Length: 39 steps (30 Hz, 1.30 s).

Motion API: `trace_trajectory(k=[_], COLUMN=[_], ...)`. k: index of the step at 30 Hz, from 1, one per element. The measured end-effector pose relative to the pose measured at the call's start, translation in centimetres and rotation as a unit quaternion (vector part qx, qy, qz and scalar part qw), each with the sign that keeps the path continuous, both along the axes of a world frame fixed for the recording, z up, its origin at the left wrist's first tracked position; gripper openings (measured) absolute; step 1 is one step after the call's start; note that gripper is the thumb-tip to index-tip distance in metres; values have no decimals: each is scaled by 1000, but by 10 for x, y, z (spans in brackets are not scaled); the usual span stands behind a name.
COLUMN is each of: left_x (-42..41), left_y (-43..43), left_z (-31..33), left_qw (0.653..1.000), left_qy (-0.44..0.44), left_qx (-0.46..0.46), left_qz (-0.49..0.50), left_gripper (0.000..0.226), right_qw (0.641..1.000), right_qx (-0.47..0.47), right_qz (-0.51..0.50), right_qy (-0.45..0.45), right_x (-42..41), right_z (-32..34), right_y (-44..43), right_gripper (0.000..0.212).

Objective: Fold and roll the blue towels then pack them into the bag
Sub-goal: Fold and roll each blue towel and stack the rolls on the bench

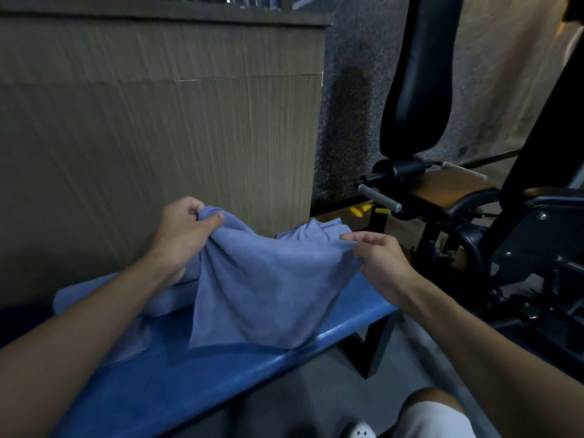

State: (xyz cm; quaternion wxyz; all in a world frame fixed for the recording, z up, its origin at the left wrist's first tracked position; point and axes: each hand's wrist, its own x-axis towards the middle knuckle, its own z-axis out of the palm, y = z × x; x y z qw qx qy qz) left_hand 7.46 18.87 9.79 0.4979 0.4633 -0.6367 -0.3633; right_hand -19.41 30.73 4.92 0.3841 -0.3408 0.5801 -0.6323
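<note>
1. Head view: the left hand [186, 230] grips the upper left corner of a towel [262, 289]. Its thumb and curled fingers are closed on a bunched fold.
2. The right hand [380, 263] pinches the towel's right edge between thumb and forefinger. Its other fingers are loosely curled.
3. The towel hangs stretched between the two hands above the bench [221, 377]. Its lower edge drapes onto the blue bench top.
4. A second towel [316, 230] lies bunched at the bench's far end, just behind the held one and near the right fingertips.
5. More blue cloth [164, 300] lies under the left forearm, a thick folded bulk with a loose flap toward the near edge. I cannot tell whether it is one towel or two.
6. Count: one towel held, one bunched behind it, and at least one more under the forearm, all on one bench.
7. A wood panel [158, 121] stands behind the bench.
8. A black gym machine [493, 235] stands to the right, with a grey handle [380, 197].
9. A knee [431, 412] and a shoe [358, 433] show at the bottom.
</note>
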Motion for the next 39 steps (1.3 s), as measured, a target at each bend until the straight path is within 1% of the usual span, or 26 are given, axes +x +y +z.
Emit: trace_trajectory(k=[1,2,4,6,7,10,12,16,18,19,22,24,26,29,30,35,39], left_x=[2,4,6,7,9,14,16,21,25,26,29,30,33,38,38,36,37], left_y=[1,2,5,7,7,9,12,10,8,8,12,15,13,11,12,17,19], left_z=[1,2,4,6,7,10,13,15,16,16,18,20,22,26,27,33,38], left_qw=[1000,1000,1000,1000,1000,999,999,999,999,999,997,994,989,985,984,988,988], left_qy=[2,4,10,23,27,23,25,6,11,18,47,83,113,128,131,132,137], left_qx=[-4,-12,-24,-8,5,31,34,35,41,47,55,71,93,116,116,63,35], left_qz=[3,8,18,16,14,-9,-26,-15,-5,-5,-17,-25,-20,-27,-30,-47,-62], left_gripper=[27,26,18,5,5,19,25,21,25,26,19,25,25,25,24,24,17], right_qw=[1000,1000,1000,999,999,999,998,998,999,999,998,999,1000,1000,1000,997,992], right_qx=[-1,-1,5,6,4,16,34,28,21,17,2,-3,-10,-21,-22,-25,-40], right_qz=[8,11,8,6,9,33,51,46,42,43,53,44,23,-2,-9,-40,-77], right_qy=[-23,-25,18,46,40,2,5,16,1,-12,-40,-18,16,9,6,58,88], right_x=[0,-1,-3,-3,-3,-4,-4,1,4,5,7,8,9,4,1,-10,-20], right_z=[3,4,4,3,4,6,4,3,6,8,13,16,20,26,28,46,60], right_y=[1,1,0,-1,-1,1,2,4,6,6,5,3,2,-1,-2,0,4], right_gripper=[13,9,12,11,12,16,17,26,27,26,16,15,13,6,8,12,22])
